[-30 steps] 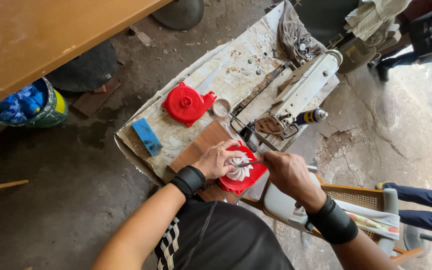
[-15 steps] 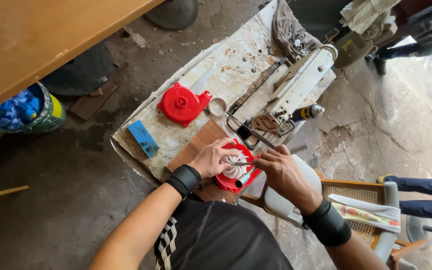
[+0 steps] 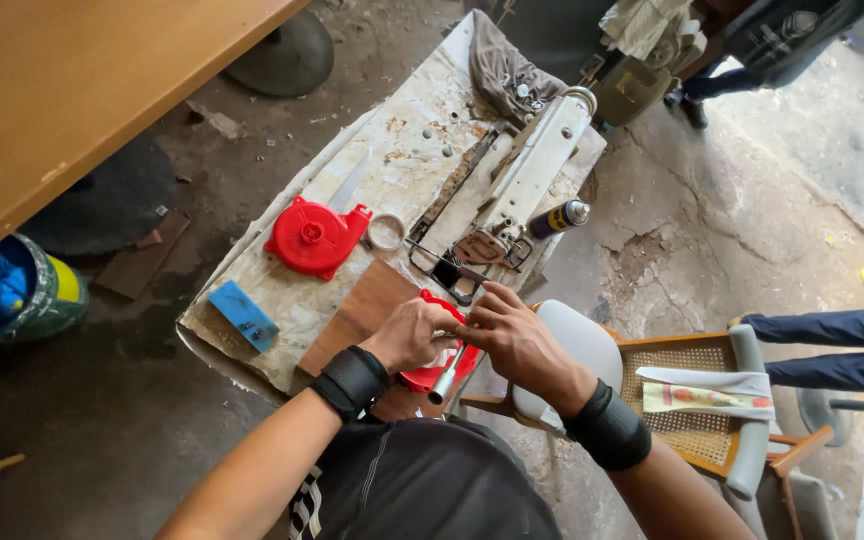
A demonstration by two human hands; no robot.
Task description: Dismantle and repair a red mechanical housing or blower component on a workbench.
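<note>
My left hand grips a red round housing with a white part inside, held over the near edge of a worn work board. My right hand holds a silver socket tool against that housing; its shaft points down toward me. A brown wooden plate lies under my left hand. Both wrists wear black bands.
A second red round cover, a metal ring, a blue block, a white machine body and a spray can lie on the board. A cane chair stands right. Another person's legs show far right.
My hands stayed on the red housing; the silver tool now hangs lower, its shaft showing below my right fingers. The view shifted slightly.
</note>
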